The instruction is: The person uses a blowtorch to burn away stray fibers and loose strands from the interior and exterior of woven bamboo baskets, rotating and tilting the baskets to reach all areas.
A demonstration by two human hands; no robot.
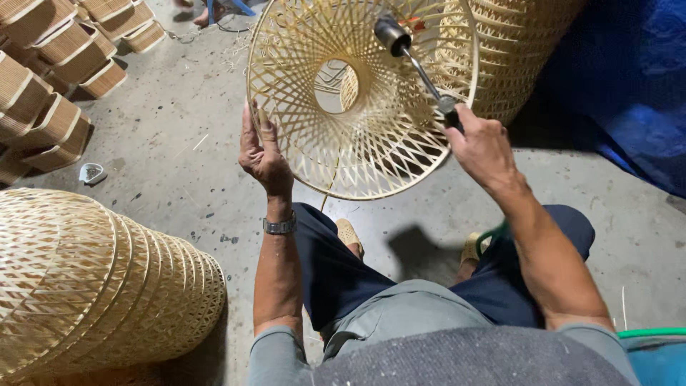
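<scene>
A stack of woven bamboo shades (93,286) lay on the concrete floor (179,143). Above the knees, the open-weave bamboo shade (357,100) was held up, left hand (263,154) gripping its rim, right hand (482,146) clenched around a metal torch (421,68).

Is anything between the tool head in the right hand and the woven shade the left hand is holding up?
Nothing visible. The right hand holds the metal-shafted tool, its dark head already over the open-weave bamboo shade. The left hand grips the shade's rim.
</scene>
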